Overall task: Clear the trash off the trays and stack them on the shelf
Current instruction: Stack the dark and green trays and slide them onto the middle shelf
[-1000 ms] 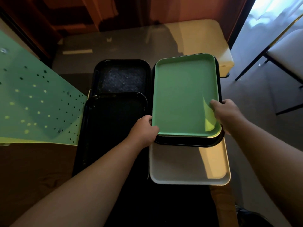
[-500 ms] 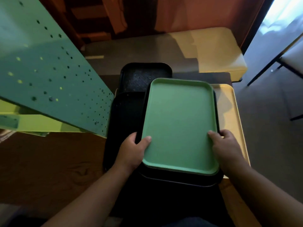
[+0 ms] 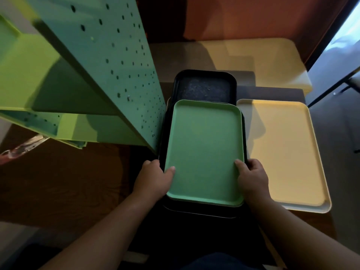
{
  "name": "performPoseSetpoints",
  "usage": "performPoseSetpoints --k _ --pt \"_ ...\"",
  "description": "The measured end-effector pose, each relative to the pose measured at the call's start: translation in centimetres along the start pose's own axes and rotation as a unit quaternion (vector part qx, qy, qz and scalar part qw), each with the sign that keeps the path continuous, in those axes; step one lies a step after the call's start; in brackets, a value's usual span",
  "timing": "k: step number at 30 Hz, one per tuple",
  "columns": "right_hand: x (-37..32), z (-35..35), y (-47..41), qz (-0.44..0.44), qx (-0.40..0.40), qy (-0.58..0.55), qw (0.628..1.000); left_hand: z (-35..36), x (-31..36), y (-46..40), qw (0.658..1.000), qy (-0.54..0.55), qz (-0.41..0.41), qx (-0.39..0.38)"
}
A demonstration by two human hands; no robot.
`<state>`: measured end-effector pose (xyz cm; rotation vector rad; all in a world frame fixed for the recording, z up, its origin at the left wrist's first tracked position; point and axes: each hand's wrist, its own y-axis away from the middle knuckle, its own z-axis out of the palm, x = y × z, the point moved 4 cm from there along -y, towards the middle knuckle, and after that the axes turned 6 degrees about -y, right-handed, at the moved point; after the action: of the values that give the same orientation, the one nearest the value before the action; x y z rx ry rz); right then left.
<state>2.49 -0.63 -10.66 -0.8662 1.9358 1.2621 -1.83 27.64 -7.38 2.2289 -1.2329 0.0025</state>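
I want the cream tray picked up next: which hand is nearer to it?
Right. The right hand grips the green tray beside the cream tray; the left hand grips the far side.

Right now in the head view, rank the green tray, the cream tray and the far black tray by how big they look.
1. cream tray and green tray: similar, though the held green one sits nearer the camera, so unsure.
2. far black tray: smallest, mostly covered.

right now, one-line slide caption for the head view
Both hands, left and right, grip a green tray stacked on black trays.
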Motion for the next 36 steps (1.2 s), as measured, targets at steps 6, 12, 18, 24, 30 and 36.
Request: performPoseSetpoints --k 6,12,18,24,30,36 --pt "-0.8 1.3 -0.6 -0.008 0.004 0.085 0.996 0.5 -1.2 -0.7 1.0 0.005 -0.016 -0.024" --pt "-0.5 1.6 0.0 -0.007 0.017 0.124 0.992 1.1 -2.0 -1.2 0.999 0.007 -0.016 -0.041" --pt "0.0 2.5 0.4 0.052 -0.03 0.139 0.988 1.7 -1.6 -1.4 0.995 0.007 -0.043 -0.092" --pt "0.0 2.5 -0.8 0.054 -0.021 0.094 0.994 1.0 -0.8 -1.9 0.98 0.086 -0.121 -0.134" --pt "0.5 0.3 -1.7 0.054 0.009 0.025 0.998 1.6 0.9 0.1 0.974 0.107 -0.16 -0.119" --pt "-2.4 -0.2 -5.3 0.03 0.017 -0.008 0.999 0.8 5.6 -2.1 0.975 0.16 -0.15 -0.04"
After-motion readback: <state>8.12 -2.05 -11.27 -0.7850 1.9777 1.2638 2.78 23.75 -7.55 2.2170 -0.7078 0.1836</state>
